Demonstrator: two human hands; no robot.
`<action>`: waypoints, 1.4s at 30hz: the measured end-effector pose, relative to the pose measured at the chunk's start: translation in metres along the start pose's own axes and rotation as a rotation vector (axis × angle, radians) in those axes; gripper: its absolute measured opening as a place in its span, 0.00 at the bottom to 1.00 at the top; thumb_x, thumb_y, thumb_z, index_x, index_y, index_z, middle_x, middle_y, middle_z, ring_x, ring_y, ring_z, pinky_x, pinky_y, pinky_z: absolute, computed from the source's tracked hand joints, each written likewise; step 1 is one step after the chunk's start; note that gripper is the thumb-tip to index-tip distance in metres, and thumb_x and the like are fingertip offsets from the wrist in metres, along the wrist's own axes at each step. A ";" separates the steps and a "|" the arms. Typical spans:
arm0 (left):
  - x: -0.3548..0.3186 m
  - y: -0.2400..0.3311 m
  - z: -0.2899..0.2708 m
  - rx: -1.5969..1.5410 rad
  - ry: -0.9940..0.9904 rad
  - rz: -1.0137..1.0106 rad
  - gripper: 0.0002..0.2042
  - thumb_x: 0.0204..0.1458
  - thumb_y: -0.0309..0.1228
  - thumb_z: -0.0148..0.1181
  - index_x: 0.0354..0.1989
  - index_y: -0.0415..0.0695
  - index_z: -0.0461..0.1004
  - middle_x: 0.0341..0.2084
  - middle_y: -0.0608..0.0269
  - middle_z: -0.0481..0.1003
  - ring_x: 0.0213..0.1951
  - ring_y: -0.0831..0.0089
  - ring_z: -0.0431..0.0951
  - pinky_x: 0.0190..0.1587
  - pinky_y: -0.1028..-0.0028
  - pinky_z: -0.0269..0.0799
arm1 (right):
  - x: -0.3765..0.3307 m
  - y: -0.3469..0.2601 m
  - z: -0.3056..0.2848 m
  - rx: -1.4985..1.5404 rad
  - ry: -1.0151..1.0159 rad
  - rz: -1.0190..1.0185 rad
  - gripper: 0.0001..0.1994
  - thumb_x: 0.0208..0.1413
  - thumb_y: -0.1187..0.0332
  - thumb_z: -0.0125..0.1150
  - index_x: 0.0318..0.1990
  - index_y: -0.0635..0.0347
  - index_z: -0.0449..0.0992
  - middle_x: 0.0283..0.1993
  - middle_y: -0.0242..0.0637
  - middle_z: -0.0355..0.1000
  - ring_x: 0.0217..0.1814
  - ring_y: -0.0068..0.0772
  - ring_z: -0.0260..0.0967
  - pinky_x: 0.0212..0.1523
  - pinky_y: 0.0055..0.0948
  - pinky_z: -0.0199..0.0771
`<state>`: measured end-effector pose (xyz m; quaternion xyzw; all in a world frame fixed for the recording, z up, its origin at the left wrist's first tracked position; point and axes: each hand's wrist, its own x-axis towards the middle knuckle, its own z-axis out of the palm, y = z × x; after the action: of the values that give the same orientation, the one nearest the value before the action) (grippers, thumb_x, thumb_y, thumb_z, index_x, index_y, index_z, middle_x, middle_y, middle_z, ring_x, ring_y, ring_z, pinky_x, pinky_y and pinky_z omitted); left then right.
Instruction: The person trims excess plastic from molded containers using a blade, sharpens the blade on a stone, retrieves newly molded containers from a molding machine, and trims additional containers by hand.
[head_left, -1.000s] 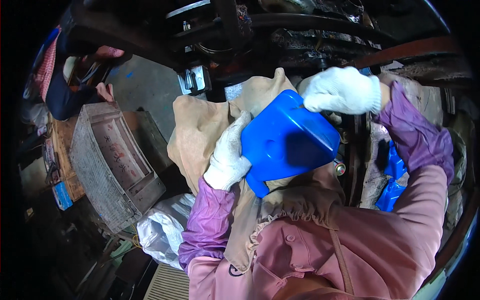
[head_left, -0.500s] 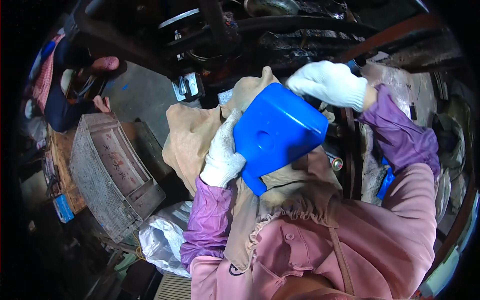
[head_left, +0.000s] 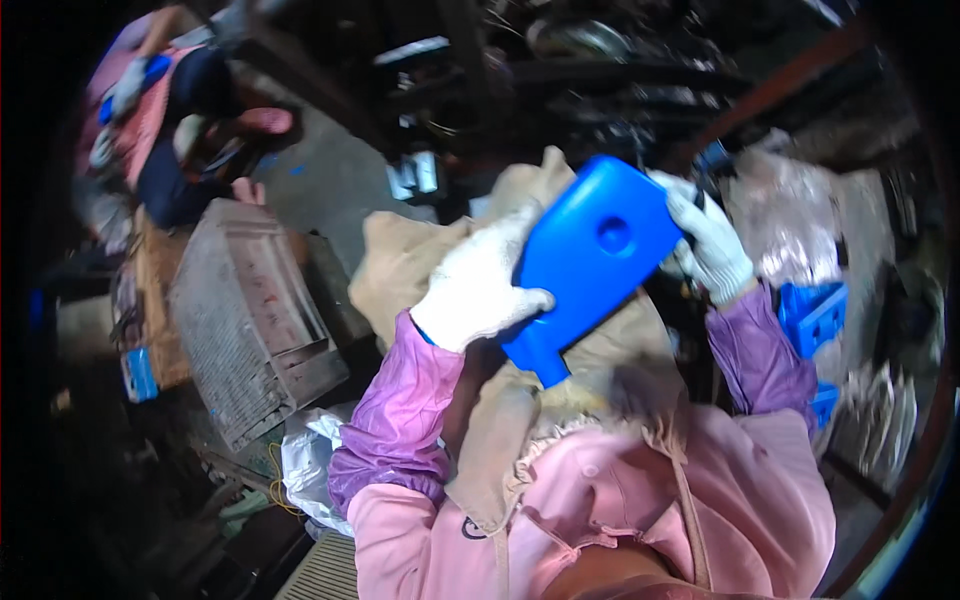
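Left hand [head_left: 478,290] and right hand [head_left: 712,245], both in white gloves, grip opposite edges of a tilted blue plastic container [head_left: 590,262] above a tan apron [head_left: 520,420].

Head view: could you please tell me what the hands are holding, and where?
Both gloved hands hold the blue plastic container: left hand on its left edge, right hand on its upper right end.

Dim, uneven light: far background and left side sink into near-black shadow, while nearer surfaces catch soft light from above; motion blur smears most detail, and fisheye bending with dark vignetting swallows the rim
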<state>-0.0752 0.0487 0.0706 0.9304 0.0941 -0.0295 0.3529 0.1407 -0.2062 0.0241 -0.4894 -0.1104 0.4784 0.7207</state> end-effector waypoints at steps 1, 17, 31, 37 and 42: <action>0.001 -0.004 -0.009 -0.105 -0.023 0.008 0.46 0.40 0.45 0.74 0.68 0.39 0.59 0.58 0.41 0.69 0.60 0.59 0.71 0.61 0.64 0.66 | 0.006 0.012 0.000 -0.023 0.063 -0.134 0.20 0.64 0.65 0.58 0.61 0.63 0.70 0.52 0.36 0.76 0.46 0.24 0.74 0.44 0.23 0.76; -0.181 -0.068 0.037 -1.433 0.359 -0.203 0.52 0.43 0.41 0.73 0.73 0.40 0.46 0.65 0.53 0.62 0.63 0.59 0.65 0.65 0.60 0.62 | 0.044 -0.008 0.107 0.065 -0.011 -0.128 0.19 0.65 0.67 0.57 0.61 0.59 0.68 0.44 0.29 0.74 0.18 0.11 0.60 0.12 0.13 0.56; -0.078 -0.233 -0.097 -0.089 1.083 -0.503 0.19 0.57 0.33 0.56 0.56 0.39 0.71 0.48 0.52 0.77 0.46 0.59 0.78 0.49 0.57 0.75 | -0.162 -0.274 0.146 -2.261 1.136 -0.675 0.17 0.57 0.59 0.58 0.51 0.55 0.78 0.39 0.47 0.77 0.43 0.48 0.77 0.46 0.39 0.76; -0.085 -0.254 -0.128 0.212 1.138 -0.644 0.16 0.59 0.32 0.53 0.52 0.37 0.73 0.47 0.52 0.78 0.45 0.60 0.78 0.50 0.60 0.75 | -0.250 -0.322 0.137 -2.243 1.438 0.181 0.19 0.54 0.55 0.61 0.48 0.56 0.80 0.43 0.46 0.78 0.44 0.46 0.78 0.48 0.39 0.76; -0.139 -0.261 -0.142 0.389 1.237 -0.652 0.15 0.60 0.31 0.50 0.50 0.36 0.76 0.46 0.52 0.78 0.45 0.62 0.78 0.50 0.63 0.74 | -0.248 -0.299 0.090 -2.219 1.289 0.519 0.18 0.51 0.59 0.61 0.45 0.61 0.79 0.41 0.48 0.79 0.43 0.47 0.76 0.44 0.42 0.75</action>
<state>-0.2643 0.3130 0.0236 0.7473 0.5423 0.3822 0.0366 0.1296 -0.3690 0.3881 -0.9654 0.0162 -0.0612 -0.2531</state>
